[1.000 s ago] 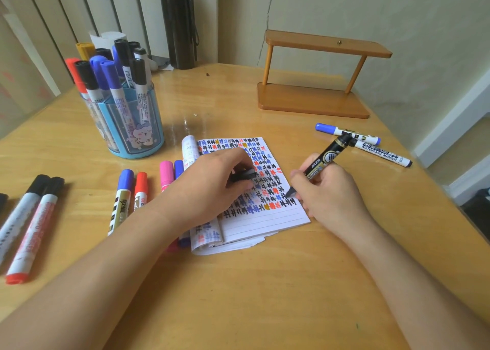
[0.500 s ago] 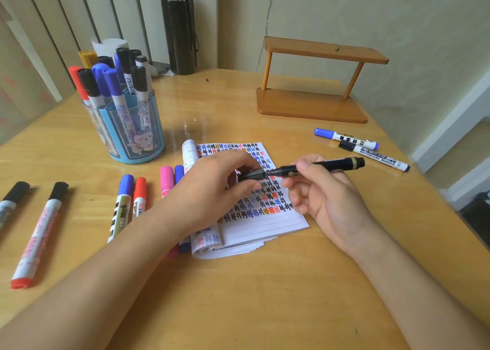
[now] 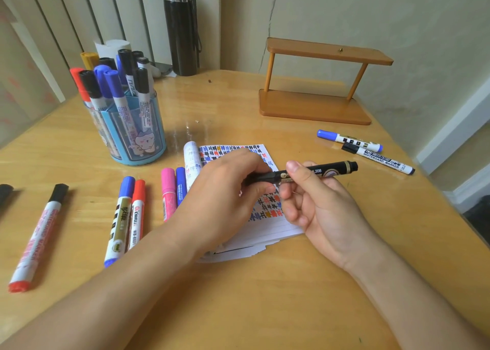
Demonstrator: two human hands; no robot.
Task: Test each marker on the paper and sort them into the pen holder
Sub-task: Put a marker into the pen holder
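The right hand [image 3: 320, 206] is holding a black marker [image 3: 332, 168] level above the paper [image 3: 270, 233], pinching its barrel between thumb and curled fingers. The left hand [image 3: 225, 193] is closing its fingers round the marker's other end. That looks to be the cap end, though the fingers are hiding the join. The left wrist is lying across the near left part of the paper, whose top is crowded with small coloured test marks.

The blue pen holder [image 3: 138, 144] is standing at the far left of the counter [image 3: 238, 310], well apart from the held marker, with blue, black and red capped markers crowding it upright. Just left of the paper a pink marker [image 3: 168, 190] and a blue marker [image 3: 180, 182] are lying side by side. Further left are a blue-capped marker [image 3: 120, 219] and a red-capped marker [image 3: 138, 212], touching along their length. A black-capped whiteboard marker [image 3: 39, 233] is lying near the left edge. Two more markers [image 3: 371, 151] are resting together on the right, near a wooden stand [image 3: 315, 105]. A black bottle [image 3: 180, 31] is standing at the far wall.
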